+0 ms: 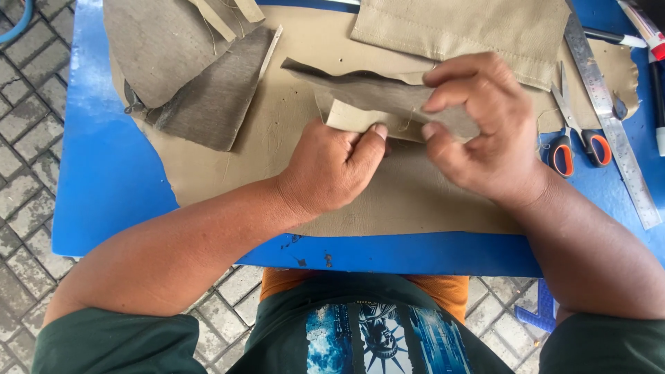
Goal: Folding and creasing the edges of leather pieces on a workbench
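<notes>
Centrally, a narrow folded strip of grey-tan fabric-backed leatherette (388,104) is held between both hands just above the work surface. Right hand (485,128): fingers curled over the strip's right end, thumb beneath, closed in a pinch. Left hand (332,163): loosely fisted, thumb tip pressed against the strip's lower edge, clamping the pale underside fold. Strip: partly folded lengthwise, its pointed left end free and unpressed; loose threads hang from it, so the folding looks begun but unfinished. Beneath: a large tan leatherette sheet (277,173) with an irregular cut edge, spread over a blue table (111,173). Upper left: two grey-brown fabric-backed offcuts (201,90), overlapping, lying on the sheet. Upper centre: a beige stitched panel with a seamed hem (464,28), lying flat, just beyond the right hand. Right of the hands: scissors with orange and grey handles (575,135), blades together, untouched. Further right: a long steel ruler (609,118), diagonal, and marker pens (651,41) at the table's edge. Below the table: grey paving blocks (28,118).
</notes>
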